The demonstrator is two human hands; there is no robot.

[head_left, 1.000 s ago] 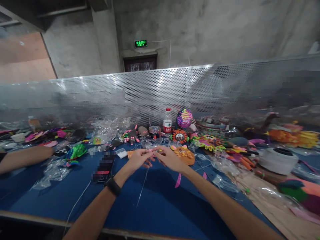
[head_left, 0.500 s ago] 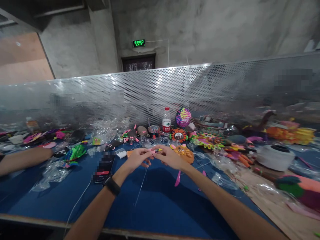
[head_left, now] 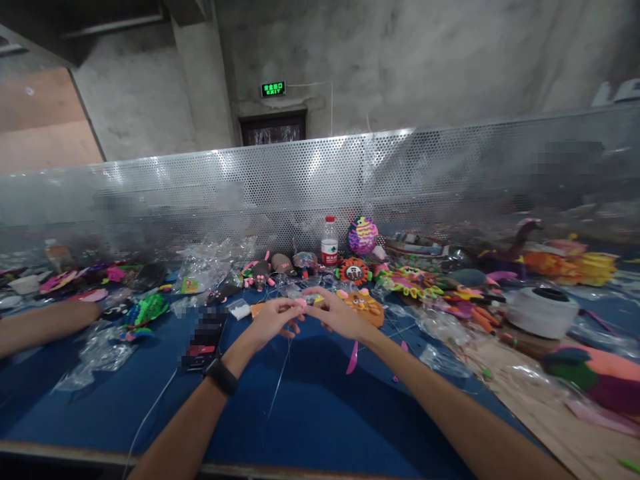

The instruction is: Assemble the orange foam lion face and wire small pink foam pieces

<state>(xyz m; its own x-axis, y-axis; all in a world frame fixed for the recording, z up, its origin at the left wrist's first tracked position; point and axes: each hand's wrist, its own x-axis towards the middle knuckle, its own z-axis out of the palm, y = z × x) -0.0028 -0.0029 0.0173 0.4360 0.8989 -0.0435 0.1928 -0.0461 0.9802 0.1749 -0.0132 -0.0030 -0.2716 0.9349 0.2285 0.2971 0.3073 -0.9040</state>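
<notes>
In the middle of the view my left hand (head_left: 276, 320) and my right hand (head_left: 339, 315) meet at their fingertips above the blue tabletop. Between them is a small pink piece (head_left: 301, 303) of what looks like modelling clay, pinched by the thumb and finger of each hand. Fingers cover most of its shape. An orange animal figure (head_left: 369, 311) with pink ears lies just beyond my right hand, partly hidden by it. Below that hand, a pink plastic-looking strip (head_left: 353, 359) rests on the table. A thin clear strand (head_left: 280, 385) lies below my left hand.
A phone (head_left: 203, 340) with a white cable lies left of my hands. Colourful clay-like figures, a red-capped bottle (head_left: 329, 241) and clear plastic wrapping (head_left: 213, 263) line the perforated metal divider (head_left: 280, 180). Another person's forearm (head_left: 50, 327) reaches in at left. A white tub (head_left: 543, 312) stands right.
The view has shifted slightly, so things sit a little further left. Both hands stay together on the pink piece, and less of it shows between the fingers.
</notes>
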